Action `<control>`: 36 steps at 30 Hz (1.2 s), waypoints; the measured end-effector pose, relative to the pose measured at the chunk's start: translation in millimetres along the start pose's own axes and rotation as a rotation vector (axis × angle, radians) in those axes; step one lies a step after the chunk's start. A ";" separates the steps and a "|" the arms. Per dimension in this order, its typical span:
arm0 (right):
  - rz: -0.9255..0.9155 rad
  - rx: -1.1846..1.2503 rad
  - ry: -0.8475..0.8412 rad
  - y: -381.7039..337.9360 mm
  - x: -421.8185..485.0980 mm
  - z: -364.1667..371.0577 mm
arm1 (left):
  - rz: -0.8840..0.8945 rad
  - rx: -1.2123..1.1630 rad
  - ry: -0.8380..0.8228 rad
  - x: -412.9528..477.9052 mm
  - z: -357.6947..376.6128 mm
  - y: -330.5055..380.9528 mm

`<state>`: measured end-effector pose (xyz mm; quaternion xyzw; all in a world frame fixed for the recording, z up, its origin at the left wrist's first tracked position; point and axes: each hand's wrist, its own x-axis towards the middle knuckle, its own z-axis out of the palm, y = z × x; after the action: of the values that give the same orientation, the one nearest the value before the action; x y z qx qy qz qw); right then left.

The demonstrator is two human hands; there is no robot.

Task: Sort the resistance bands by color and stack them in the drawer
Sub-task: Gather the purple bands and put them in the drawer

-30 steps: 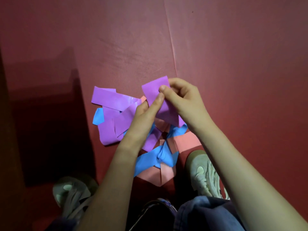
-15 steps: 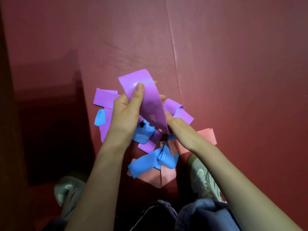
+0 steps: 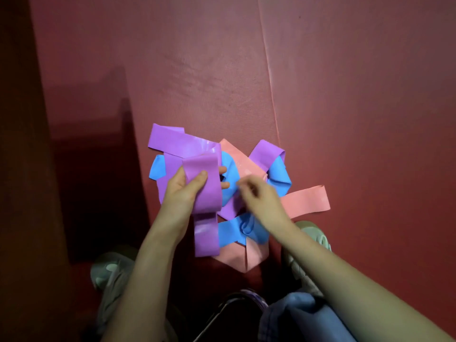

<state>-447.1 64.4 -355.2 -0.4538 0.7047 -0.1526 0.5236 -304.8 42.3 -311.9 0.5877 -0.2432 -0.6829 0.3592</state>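
A tangled heap of resistance bands lies on the red mat [image 3: 345, 119]: purple ones [image 3: 177, 141], blue ones [image 3: 278, 176] and pink ones [image 3: 306, 201]. My left hand [image 3: 182, 191] grips a purple band [image 3: 207, 191] folded over its fingers, thumb on top, with the band's lower end hanging toward me. My right hand [image 3: 259, 196] hovers over the middle of the heap, blurred, fingers loosely curled and nothing plainly in them. No drawer is in view.
My two shoes, the left shoe [image 3: 111, 270] and the right shoe [image 3: 313, 238], stand just below the heap. A seam [image 3: 269, 77] runs up the mat. A dark shadowed strip [image 3: 24, 169] borders the left side.
My left hand lowered the purple band, which now folds over its fingers. My right hand let go of it and moved onto the heap. The pink and blue bands lie more spread out.
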 end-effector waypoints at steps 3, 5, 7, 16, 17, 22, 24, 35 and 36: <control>0.164 0.202 0.296 4.4 29.3 -21.6 | -0.046 -0.011 0.012 1.2 -2.8 -9.0; 0.222 0.168 0.357 9.8 45.5 -29.5 | -0.065 -0.035 0.017 3.7 -2.0 -9.7; 0.229 0.143 0.442 11.6 54.9 -35.0 | -0.073 -0.064 0.029 6.7 -1.3 -9.4; 0.386 0.369 0.379 13.8 83.9 -53.2 | -0.089 -0.090 0.076 13.2 -0.2 -13.5; 0.379 0.402 0.362 10.6 84.7 -55.1 | -0.098 -0.089 0.088 13.6 0.6 -14.3; 0.227 0.441 0.282 -6.0 80.1 -55.8 | -0.136 -0.066 0.147 13.6 5.8 -16.4; 0.080 0.444 0.269 -15.3 72.5 -53.8 | -0.135 -0.074 0.153 13.5 7.4 -15.0; -0.110 0.639 -0.016 -61.1 26.7 -46.2 | -0.014 -0.130 0.303 26.8 20.1 -1.0; -0.112 0.605 -0.065 -60.2 23.0 -44.5 | -0.012 -0.120 0.294 28.5 21.1 0.6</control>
<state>-458.1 1.8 -309.4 -0.3204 0.5840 -0.3695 0.6479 -326.8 17.9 -325.3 0.6602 -0.1430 -0.6051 0.4214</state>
